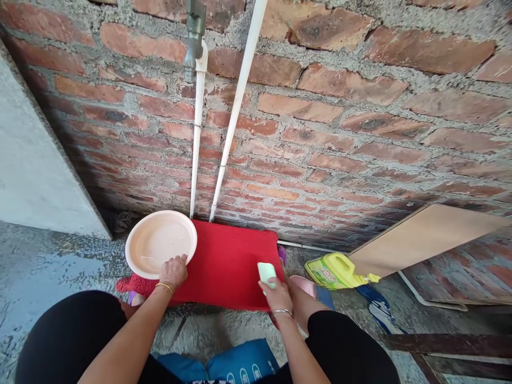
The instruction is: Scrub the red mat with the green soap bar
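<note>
My left hand (174,270) grips the near right rim of a pale pink plastic basin (168,228). The basin overlaps the left part of a red mat (230,261), which has shaggy ends. In my right hand (281,296) is a pale green bar (267,272) with rounded corners, apparently soap, held at its lower end by thumb and fingers. That bar is over the right part of the mat. What supports the mat is hidden.
A metal tap (194,42) and white pipes (232,122) run down the brick wall (340,122). To the right are a yellow jug (334,270) and a leaning board (420,234). A pale slab (38,144) leans at the left. A blue bag (244,360) lies between my legs.
</note>
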Available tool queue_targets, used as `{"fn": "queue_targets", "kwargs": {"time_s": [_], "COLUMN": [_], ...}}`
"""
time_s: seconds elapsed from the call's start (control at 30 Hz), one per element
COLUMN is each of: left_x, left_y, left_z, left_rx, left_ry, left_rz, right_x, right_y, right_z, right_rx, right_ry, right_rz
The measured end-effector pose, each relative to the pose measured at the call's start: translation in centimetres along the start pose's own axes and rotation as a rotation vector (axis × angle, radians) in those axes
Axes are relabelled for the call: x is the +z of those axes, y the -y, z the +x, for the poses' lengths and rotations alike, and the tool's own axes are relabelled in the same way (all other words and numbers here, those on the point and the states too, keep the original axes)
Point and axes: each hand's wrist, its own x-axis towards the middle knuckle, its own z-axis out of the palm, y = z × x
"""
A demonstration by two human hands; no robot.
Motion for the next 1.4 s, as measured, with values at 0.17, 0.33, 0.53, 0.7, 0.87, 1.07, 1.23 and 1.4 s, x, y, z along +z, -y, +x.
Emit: {"fn": "queue_targets", "kwargs": {"time_s": [0.17,0.33,0.53,0.7,0.87,1.07,1.23,1.4], "left_x": [0.0,-0.2,-0.5,-0.5,-0.2,-0.2,-0.4,-0.3], "left_y": [0.1,0.0,-0.1,0.0,0.2,0.2,0.1,0.1], "left_z": [0.1,0.0,-0.2,-0.2,-0.2,-0.1,-0.2,-0.3], "left_rx": [-0.012,-0.008,-0.007,-0.002,0.001,0.004,-0.004,0.001], "left_ry": [0.018,0.020,0.028,0.027,0.028,0.023,-0.003,-0.008], "left_rz": [-0.002,0.004,0.018,0.008,0.017,0.018,0.020,0.024], "right_x": [3.5,3.9,-0.2,-1.4,2.3,5.7,5.9,6.2], "right_y": [8.3,9.3,-0.5,-3.1,3.8,8.3,8.2,8.8], "right_z": [-5.7,-6.7,-1.8,-1.0,-5.5,-10.0,-10.1,-10.2], "right_rx": [-0.447,-0.550,-0.056,0.114,-0.250,-0.575,-0.565,-0.651], "right_ry": [0.143,0.175,0.131,0.078,0.110,0.218,0.210,0.216], "right_rz": [0.100,0.039,-0.044,0.116,0.110,0.047,-0.022,-0.095]}}
